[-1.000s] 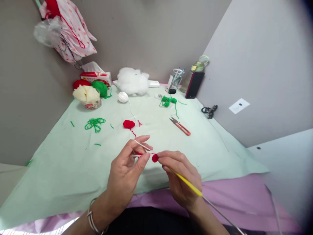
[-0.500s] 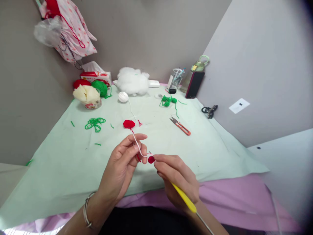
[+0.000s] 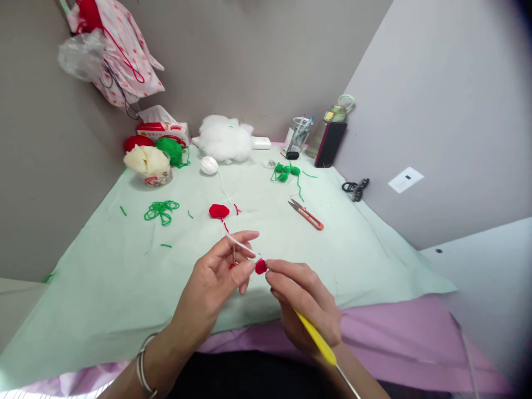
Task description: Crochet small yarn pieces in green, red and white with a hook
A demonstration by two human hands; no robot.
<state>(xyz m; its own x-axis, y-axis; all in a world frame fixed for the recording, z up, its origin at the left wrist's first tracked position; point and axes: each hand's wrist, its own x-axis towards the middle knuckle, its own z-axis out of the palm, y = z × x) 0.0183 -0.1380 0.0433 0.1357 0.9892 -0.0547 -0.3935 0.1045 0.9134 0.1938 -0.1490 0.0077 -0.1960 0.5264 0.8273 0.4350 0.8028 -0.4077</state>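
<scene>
My right hand (image 3: 310,296) is closed on a crochet hook with a yellow handle (image 3: 316,337), its metal end sticking out toward the bottom edge. At my right fingertips is a small red crocheted piece (image 3: 261,266); the hook's tip is hidden there. My left hand (image 3: 211,274) pinches close to the piece's left side, with white yarn (image 3: 241,244) running over its index finger. A bit of red yarn (image 3: 233,266) shows between the left fingers. Beyond the hands lies a larger red crocheted piece (image 3: 219,211) with a tail, and farther back a white yarn ball (image 3: 209,165).
Orange thread snips (image 3: 306,215) lie at right, below green crocheted pieces (image 3: 286,171). Loose green yarn (image 3: 162,211) lies at left. White stuffing (image 3: 225,137), a tissue box (image 3: 164,132), a plastic cup (image 3: 298,136), and a phone (image 3: 331,144) against a bottle (image 3: 332,113) stand at the back.
My left thumb and fingers have shifted right, up to the small red piece. That piece has risen slightly and turned, and the white yarn now slants more flatly toward it.
</scene>
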